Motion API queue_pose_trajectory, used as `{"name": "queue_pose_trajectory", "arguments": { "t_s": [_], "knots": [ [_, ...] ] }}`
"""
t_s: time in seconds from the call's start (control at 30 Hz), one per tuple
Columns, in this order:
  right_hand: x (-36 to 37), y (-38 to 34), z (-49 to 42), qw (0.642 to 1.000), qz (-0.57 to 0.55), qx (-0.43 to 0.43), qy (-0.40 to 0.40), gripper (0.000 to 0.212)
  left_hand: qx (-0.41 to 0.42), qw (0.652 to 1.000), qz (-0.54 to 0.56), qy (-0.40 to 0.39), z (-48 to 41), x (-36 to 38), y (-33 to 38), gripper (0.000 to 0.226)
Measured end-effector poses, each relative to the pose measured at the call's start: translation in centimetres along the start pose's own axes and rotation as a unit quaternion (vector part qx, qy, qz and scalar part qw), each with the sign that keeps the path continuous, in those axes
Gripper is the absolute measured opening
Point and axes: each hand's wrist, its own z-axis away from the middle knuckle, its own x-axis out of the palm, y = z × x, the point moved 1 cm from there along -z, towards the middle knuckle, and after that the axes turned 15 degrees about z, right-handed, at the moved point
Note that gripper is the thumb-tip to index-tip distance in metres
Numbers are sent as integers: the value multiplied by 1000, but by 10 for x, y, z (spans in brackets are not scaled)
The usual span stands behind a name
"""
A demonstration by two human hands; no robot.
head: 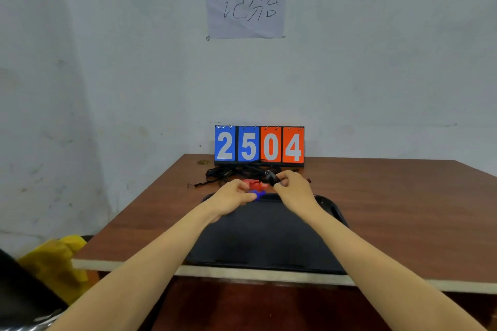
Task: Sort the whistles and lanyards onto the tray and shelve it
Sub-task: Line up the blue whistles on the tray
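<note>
Left hand [231,196] grip pinches a blue whistle [257,194]; right hand [291,188] grip pinches a black whistle [271,177].

Flip scoreboard [259,144] reading 2504 stands at the table's [403,209] twelve o'clock edge. Handwritten paper sheet [245,5] is fixed to the wall above. Yellow bag [53,263] lies off the table, eight o'clock.
</note>
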Motion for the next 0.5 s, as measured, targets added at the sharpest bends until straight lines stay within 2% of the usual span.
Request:
{"name": "queue_pose_trajectory", "arguments": {
  "t_s": [0.07, 0.23, 0.5],
  "knots": [
    [3, 3, -4, 1000, 0, 4, -2, 27, 11, 1000, 0, 17, -7, -3, -2, 9],
    [9, 9, -14, 1000, -4, 7, -21, 27, 25, 999, -31, 22, -22, -6, -5, 29],
    [12, 16, -19, 1000, -4, 12, -23, 28, 43, 992, -108, 39, -42, -21, 5, 35]
  ]
}}
